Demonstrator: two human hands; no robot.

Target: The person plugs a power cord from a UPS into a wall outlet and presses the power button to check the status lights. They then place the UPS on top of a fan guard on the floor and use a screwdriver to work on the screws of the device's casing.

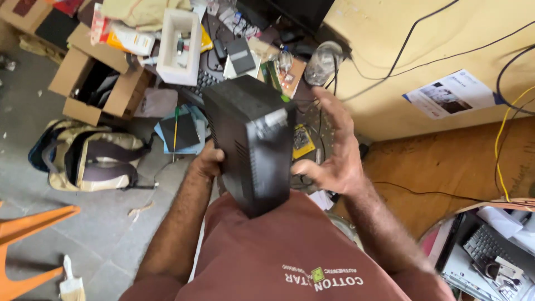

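Observation:
A tall black box-shaped device with vent slots on its side stands on end against my maroon shirt. My left hand grips its left side from behind. On the other side, my right hand is spread with its fingers apart, the thumb touching or almost touching the box's right edge. A small silver part shows near the box's top corner.
Beyond the box lies a cluttered surface with a keyboard, a white foam tray, small circuit boards and cables. An open cardboard box and a backpack sit on the grey floor at left. An orange chair leg stands lower left.

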